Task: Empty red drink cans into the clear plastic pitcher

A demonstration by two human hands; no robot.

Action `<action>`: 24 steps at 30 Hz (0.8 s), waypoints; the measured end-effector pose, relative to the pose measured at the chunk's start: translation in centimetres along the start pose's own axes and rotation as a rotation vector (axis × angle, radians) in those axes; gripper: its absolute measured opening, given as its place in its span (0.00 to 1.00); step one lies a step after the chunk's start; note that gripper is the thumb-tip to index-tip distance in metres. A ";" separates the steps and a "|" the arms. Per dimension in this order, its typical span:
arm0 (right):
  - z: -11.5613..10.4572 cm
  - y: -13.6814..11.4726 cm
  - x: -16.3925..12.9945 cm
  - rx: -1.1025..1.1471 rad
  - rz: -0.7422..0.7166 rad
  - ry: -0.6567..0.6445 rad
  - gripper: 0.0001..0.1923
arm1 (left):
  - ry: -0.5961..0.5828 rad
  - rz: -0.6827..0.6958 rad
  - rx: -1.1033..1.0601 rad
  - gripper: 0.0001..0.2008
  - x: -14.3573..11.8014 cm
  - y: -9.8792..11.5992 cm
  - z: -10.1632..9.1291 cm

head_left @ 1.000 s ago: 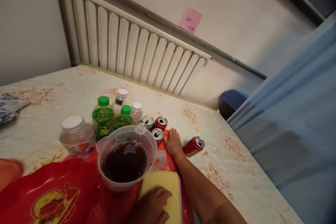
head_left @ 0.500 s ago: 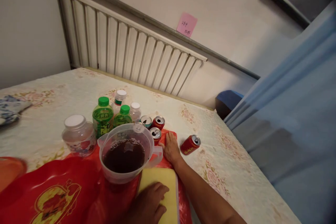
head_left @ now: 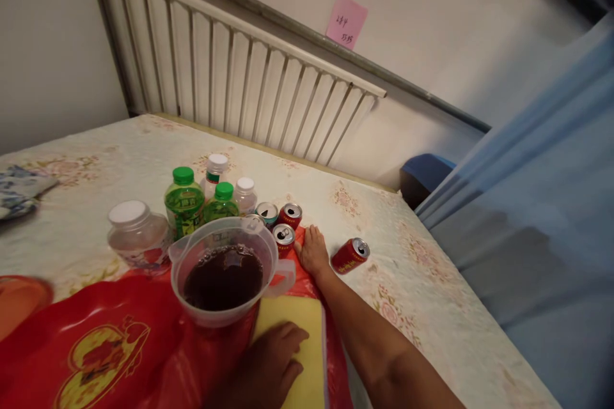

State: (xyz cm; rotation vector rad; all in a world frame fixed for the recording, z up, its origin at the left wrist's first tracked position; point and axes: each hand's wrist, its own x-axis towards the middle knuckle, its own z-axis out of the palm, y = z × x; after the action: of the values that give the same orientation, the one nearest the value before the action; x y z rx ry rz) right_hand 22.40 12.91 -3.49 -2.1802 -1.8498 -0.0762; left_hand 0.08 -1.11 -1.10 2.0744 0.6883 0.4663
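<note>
My left hand (head_left: 271, 367) rests flat on a yellow sponge (head_left: 307, 332) lying on the red plastic sheet (head_left: 144, 345). My right hand (head_left: 313, 250) lies palm down on the edge of that sheet, fingers together, holding nothing. It sits between an upright red can (head_left: 284, 238) on its left and a red can (head_left: 350, 255) lying on its side on its right. A clear plastic jug (head_left: 225, 271) with dark liquid stands in front of my left hand.
Behind the jug stand two green bottles (head_left: 183, 203), two white-capped bottles (head_left: 245, 194), a wide clear jar (head_left: 138, 234) and two more opened cans (head_left: 290, 214). A radiator (head_left: 230, 83) lines the wall. A blue curtain (head_left: 542, 217) hangs at right. Folded cloth (head_left: 19, 192) lies far left.
The camera view shifted slightly. Both hands stay where they were, the left on the sponge and the right beside the cans.
</note>
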 end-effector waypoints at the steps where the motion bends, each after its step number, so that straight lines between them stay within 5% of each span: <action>1: -0.3 0.0 -0.1 0.018 -0.005 -0.006 0.37 | -0.005 -0.001 -0.001 0.22 0.1 0.4 -0.2; 6: -4.2 0.5 -3.0 0.116 -0.108 -0.002 0.34 | 0.031 0.025 0.024 0.22 0.1 0.8 0.0; 11: -7.2 2.8 -10.9 0.273 -0.231 0.049 0.28 | 0.086 0.055 0.100 0.20 0.0 0.2 0.7; 17: -4.2 5.1 -18.6 0.166 -0.271 -0.003 0.26 | 0.160 0.169 0.284 0.20 -0.4 -0.8 1.7; 24: -2.6 5.1 -19.2 0.132 -0.275 0.063 0.26 | 0.264 0.216 0.573 0.18 -0.3 -0.7 2.5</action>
State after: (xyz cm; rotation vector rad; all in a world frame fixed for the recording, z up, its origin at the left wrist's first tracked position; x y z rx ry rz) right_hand 24.34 -6.85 -6.14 -1.8066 -2.0440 -0.0750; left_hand 1.00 -2.50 -3.07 2.6730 0.8239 0.7406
